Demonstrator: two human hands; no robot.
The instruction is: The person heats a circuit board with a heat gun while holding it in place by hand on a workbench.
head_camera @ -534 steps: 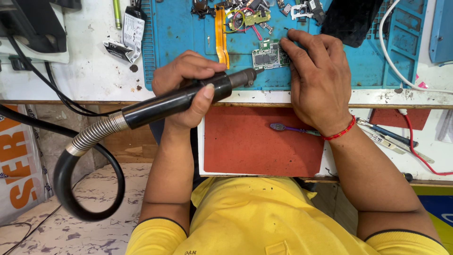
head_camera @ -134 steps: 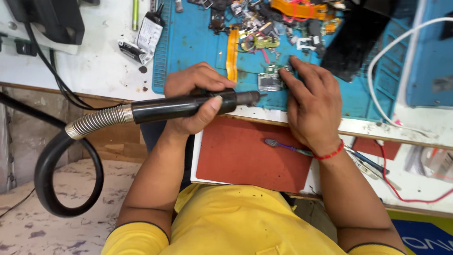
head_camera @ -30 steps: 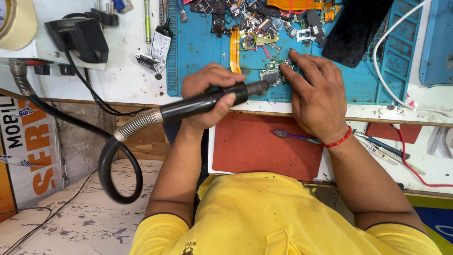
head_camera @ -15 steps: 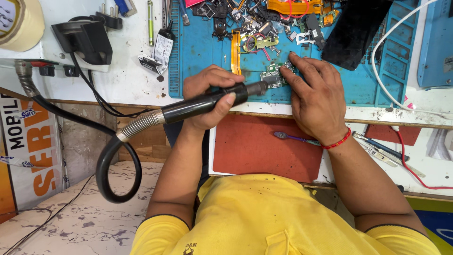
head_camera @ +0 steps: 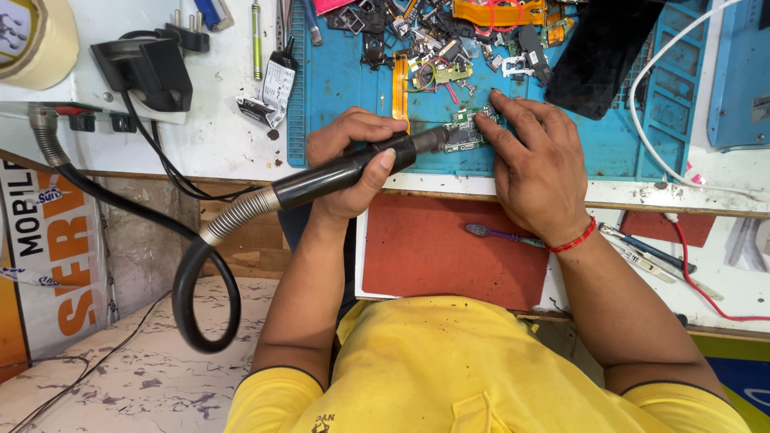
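At the far left of the bench a roll of tape (head_camera: 36,36) lies at the top corner, with a black power adapter (head_camera: 148,72) plugged in just beside it and its cable trailing down over the table edge. A black corrugated hose (head_camera: 200,289) loops below the bench and rises into the black hot-air handpiece (head_camera: 353,168), which your left hand (head_camera: 353,164) holds with fingers wrapped around the barrel and the thumb pressed along its underside. The handpiece lies nearly level, its nozzle pointing right and ending just at the small green circuit board (head_camera: 465,132). That board rests on the blue work mat (head_camera: 337,104), near the mat's front edge and between your two hands. An orange flex ribbon (head_camera: 399,88) lies upright on the mat just left of the board, and a heap of loose phone parts (head_camera: 449,40) sits behind it. Your right hand (head_camera: 537,168) lies palm down on the mat, fingers spread and fingertips (head_camera: 485,124) pressing on the board's right edge; it grips nothing. The hands are close but not touching. A red thread band (head_camera: 573,239) circles your right wrist. Below the hands, a toothbrush (head_camera: 501,234) rests on the red pad (head_camera: 449,252). To the right, a black phone panel (head_camera: 597,52) leans across the mat and a white cable (head_camera: 650,152) curves past it.
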